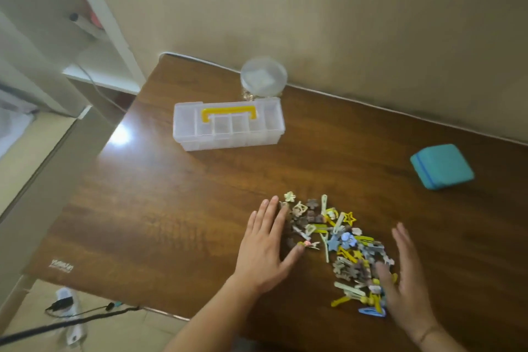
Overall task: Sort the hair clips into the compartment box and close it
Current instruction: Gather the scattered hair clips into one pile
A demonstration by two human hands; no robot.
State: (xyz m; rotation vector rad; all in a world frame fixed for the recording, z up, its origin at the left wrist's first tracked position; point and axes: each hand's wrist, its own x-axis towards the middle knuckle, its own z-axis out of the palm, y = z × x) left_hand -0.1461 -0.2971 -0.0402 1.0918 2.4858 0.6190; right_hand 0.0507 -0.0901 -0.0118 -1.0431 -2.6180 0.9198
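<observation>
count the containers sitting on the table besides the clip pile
3: the clear compartment box with its yellow handle at the far middle, a round clear jar just behind it by the wall, and a teal case at the right.

1. Setting: a room in a home, probably a bedroom or study corner.
2. Evidence: dark wood-grain desk [177, 208] pushed against a plain beige wall [343, 8].
3. White shelving unit [94, 37] stands left of the desk.
4. Power strip [68, 311] with cables lies on the pale tiled floor [25, 151].
5. Personal items on desk: teal case [441, 166], loose hair clips [340, 248].
</observation>
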